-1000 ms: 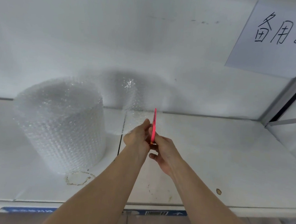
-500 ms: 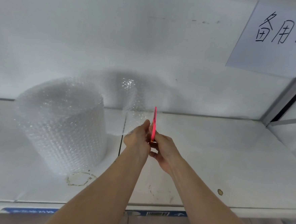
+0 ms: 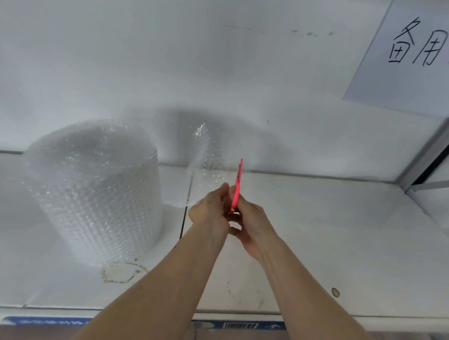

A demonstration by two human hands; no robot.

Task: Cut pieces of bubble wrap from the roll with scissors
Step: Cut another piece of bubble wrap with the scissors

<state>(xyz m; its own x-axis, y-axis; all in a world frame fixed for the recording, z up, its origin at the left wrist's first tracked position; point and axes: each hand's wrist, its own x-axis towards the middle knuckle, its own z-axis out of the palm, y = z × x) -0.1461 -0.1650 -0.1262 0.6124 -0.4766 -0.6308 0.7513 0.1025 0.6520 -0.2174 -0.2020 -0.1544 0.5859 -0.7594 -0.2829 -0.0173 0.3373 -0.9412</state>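
Rolls: one bubble wrap roll (image 3: 94, 190) upright on the white shelf (image 3: 332, 243); loose sheet (image 3: 205, 168) trails rightward
Scissors: one pink pair (image 3: 237, 186)
Hands: left hand (image 3: 210, 211) pinches sheet; right hand (image 3: 251, 224) grips scissors
Room: white wall; one handwritten paper sign (image 3: 422, 56)

Bubble wrap roll (image 3: 91, 189): clear plastic, bumpy, glinting.
Loose sheet (image 3: 205, 165): same see-through plastic, shiny.
Scissors (image 3: 237, 186): bright pink, smooth plastic look.
Tabletop (image 3: 332, 243): white, matt, stained.
Sign (image 3: 417, 58): matt paper, handwritten.

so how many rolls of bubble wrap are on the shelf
1: the bubble wrap roll stands upright on the left of the shelf, its loose sheet running to the hands. None other shows.
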